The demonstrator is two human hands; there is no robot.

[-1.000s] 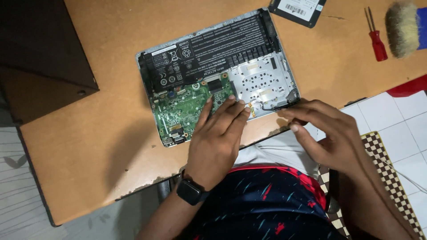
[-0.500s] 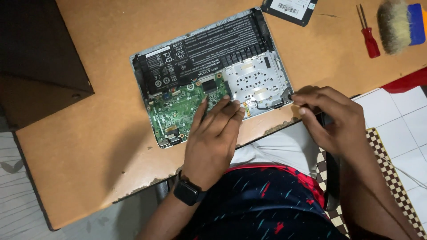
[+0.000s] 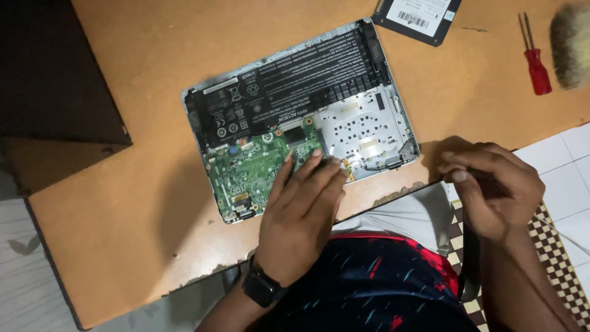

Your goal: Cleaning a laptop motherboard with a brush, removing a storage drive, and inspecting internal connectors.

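Observation:
An opened laptop [image 3: 362, 123] lies bottom-up on a wooden table [image 3: 123, 233], showing a black battery [image 3: 295, 86] and a green circuit board [image 3: 246, 172]. My left hand [image 3: 301, 215], with a black watch [image 3: 261, 286] on the wrist, rests flat on the near right part of the circuit board, fingertips on it. My right hand [image 3: 498, 190] is to the right of the laptop, past the table's edge. Its fingers are curled around something dark. A dark strip [image 3: 470, 258] hangs down from under it; what it is stays unclear.
A black flat drive with a white label [image 3: 418, 15] lies behind the laptop. A red screwdriver [image 3: 538, 67] and a brush [image 3: 571, 46] are at the far right. A dark panel [image 3: 55, 80] covers the table's left corner. A checkered mat [image 3: 553, 246] lies on the tiled floor.
My right hand has drawn away from the laptop's near right corner, to the right and off the table's edge. My left hand has stayed on the circuit board.

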